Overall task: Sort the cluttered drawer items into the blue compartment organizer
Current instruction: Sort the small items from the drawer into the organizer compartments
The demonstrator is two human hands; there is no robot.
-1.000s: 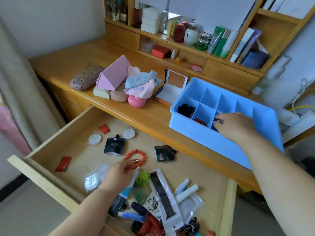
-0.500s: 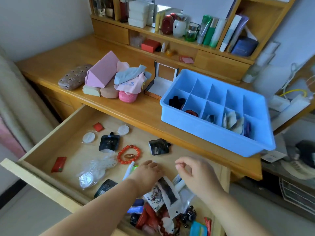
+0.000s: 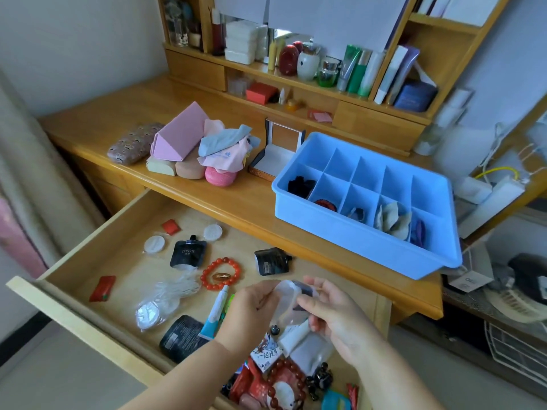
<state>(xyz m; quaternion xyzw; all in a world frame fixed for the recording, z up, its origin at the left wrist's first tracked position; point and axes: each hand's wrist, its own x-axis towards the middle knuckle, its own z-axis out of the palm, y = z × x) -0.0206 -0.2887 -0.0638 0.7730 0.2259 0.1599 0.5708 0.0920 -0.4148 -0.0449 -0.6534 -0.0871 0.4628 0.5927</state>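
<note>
Over the open wooden drawer [image 3: 74,294], my left hand [image 3: 248,315] and my right hand [image 3: 328,309] both pinch a clear plastic packet with a dark strip [image 3: 288,300], held between them above the clutter. The blue compartment organizer [image 3: 364,247] sits on the desk to the upper right, with dark items, pale sachets and a purple thing in its front cells. In the drawer lie a red bead bracelet [image 3: 220,273], black pouches [image 3: 188,253], white round pads [image 3: 154,244], red sachets [image 3: 102,288], a blue-white tube [image 3: 214,318] and a pile of packets near the front right.
On the desk [image 3: 97,122] are a pink triangular case [image 3: 177,134], folded cloths [image 3: 222,146], a patterned glasses case [image 3: 133,146] and an open small box [image 3: 275,155]. Shelves behind hold bottles and boxes. Cables and a wire basket are at the right.
My right hand left the organizer and came down to the drawer. Both hands have lifted the clear packet out of the clutter. The camera has tilted slightly.
</note>
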